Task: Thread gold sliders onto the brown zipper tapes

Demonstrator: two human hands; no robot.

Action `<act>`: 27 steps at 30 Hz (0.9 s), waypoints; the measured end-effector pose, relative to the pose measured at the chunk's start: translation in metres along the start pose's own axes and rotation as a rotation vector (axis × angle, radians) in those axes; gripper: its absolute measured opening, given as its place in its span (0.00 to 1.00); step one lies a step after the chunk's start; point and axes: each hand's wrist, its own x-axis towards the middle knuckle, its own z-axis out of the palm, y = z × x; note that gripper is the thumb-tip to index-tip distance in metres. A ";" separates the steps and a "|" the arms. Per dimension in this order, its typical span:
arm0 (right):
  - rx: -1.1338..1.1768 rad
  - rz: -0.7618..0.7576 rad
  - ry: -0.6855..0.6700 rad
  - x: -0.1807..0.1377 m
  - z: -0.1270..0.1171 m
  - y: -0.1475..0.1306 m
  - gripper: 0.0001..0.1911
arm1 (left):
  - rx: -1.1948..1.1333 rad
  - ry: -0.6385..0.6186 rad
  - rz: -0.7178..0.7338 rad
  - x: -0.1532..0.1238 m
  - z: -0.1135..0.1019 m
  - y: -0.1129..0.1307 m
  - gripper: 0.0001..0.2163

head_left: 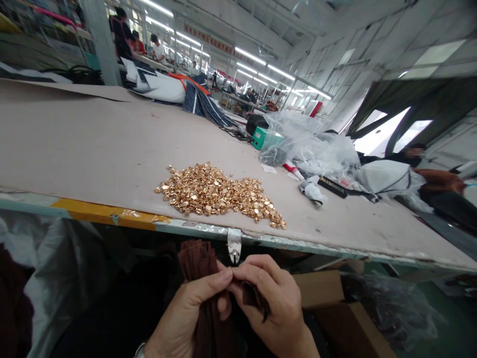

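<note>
My left hand (pixel 194 303) is closed round a bundle of dark brown fabric strips (pixel 197 258), whose stacked ends stick up above the thumb. Close beside it, my right hand (pixel 272 298) pinches a brown fabric strip (pixel 255 294), part of which shows under its fingers. The fingertips of both hands meet; whatever lies between them is hidden. Just beyond them, a small metal bracket (pixel 234 244) with a slot is fixed to the table edge. On the table behind it lies a heap of shiny gold metal pieces (pixel 208 191).
The long table (pixel 93 144) has yellow tape (pixel 108 213) on its front edge. Clear plastic bags (pixel 313 139), a green box (pixel 260 137) and a black box (pixel 332 187) lie to the right. Cardboard boxes (pixel 320 289) stand below the table. People work far back.
</note>
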 end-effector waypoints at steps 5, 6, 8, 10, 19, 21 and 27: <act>-0.006 -0.003 0.002 0.001 -0.002 0.003 0.10 | 0.002 -0.018 -0.019 0.000 0.001 -0.003 0.10; 0.011 0.009 0.008 0.002 -0.002 0.003 0.09 | 0.003 -0.012 -0.024 0.000 0.001 -0.003 0.11; 0.040 0.026 0.018 0.004 -0.001 0.004 0.07 | 0.007 0.012 -0.029 -0.001 0.001 -0.003 0.11; 0.055 0.038 0.017 0.007 0.000 0.005 0.06 | 0.026 0.059 -0.003 0.000 0.002 -0.003 0.10; 0.090 0.185 -0.021 0.006 0.003 0.004 0.08 | 0.292 0.208 0.196 0.000 -0.002 0.002 0.09; 0.143 0.281 -0.027 0.009 0.002 0.003 0.06 | 0.349 0.188 0.188 -0.004 -0.003 0.004 0.08; 0.387 0.681 -0.034 0.023 0.005 0.000 0.06 | 0.361 0.153 0.146 -0.014 -0.001 0.006 0.11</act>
